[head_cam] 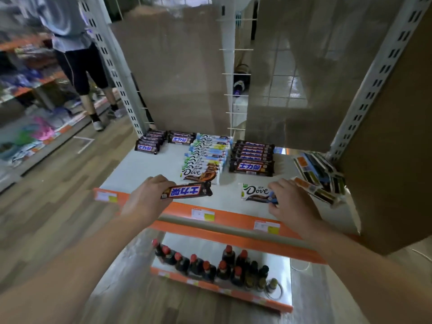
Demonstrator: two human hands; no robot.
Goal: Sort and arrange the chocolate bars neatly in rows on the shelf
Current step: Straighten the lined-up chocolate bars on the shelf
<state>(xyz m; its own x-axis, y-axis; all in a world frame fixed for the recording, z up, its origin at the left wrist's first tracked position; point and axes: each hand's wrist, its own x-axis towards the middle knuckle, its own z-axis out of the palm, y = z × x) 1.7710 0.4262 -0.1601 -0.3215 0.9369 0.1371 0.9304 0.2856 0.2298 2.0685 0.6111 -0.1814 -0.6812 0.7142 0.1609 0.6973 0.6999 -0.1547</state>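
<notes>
My left hand [146, 196] grips one end of a dark Snickers bar [187, 192], held upside down above the shelf's front. My right hand [292, 199] pinches the right end of a white Dove bar [254, 192] lying on the grey shelf [145, 167]. Behind them a row of white Dove bars [205, 157] runs back along the middle. A row of dark Snickers bars [252, 157] lies to its right. Two more Snickers stacks, one [150, 143] at the back left and one [181, 137] beside it, sit near the upright.
Loose flat packs with orange and blue fronts [318, 176] lie at the shelf's right end, next to a cardboard panel [385, 148]. An orange price rail [224, 215] edges the shelf front. Red-capped bottles [210, 265] stand on the lower shelf. A person [79, 66] stands in the left aisle.
</notes>
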